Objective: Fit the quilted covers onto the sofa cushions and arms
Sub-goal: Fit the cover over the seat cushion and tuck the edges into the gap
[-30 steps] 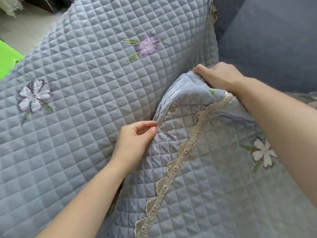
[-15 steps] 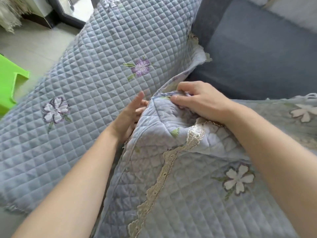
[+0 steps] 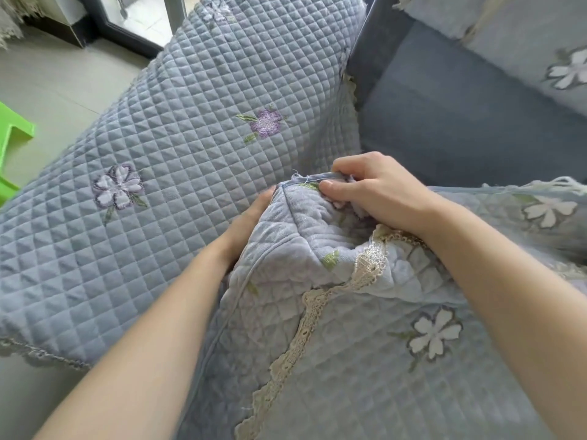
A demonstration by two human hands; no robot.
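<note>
Right hand (image 3: 378, 192) pinches the bunched corner of the seat cover (image 3: 365, 360); left hand (image 3: 247, 223) sits tucked against the arm cover (image 3: 190, 138), fingers hidden, grip unclear.

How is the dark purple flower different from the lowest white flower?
The dark purple flower is solid purple; the white flower has dark-edged white petals. The purple one sits on the arm cover, the white one on the seat cover. Both have green leaves.

Bare forearms (image 3: 152, 328); bare left grip (image 3: 249, 219), right grip (image 3: 378, 192)
</note>
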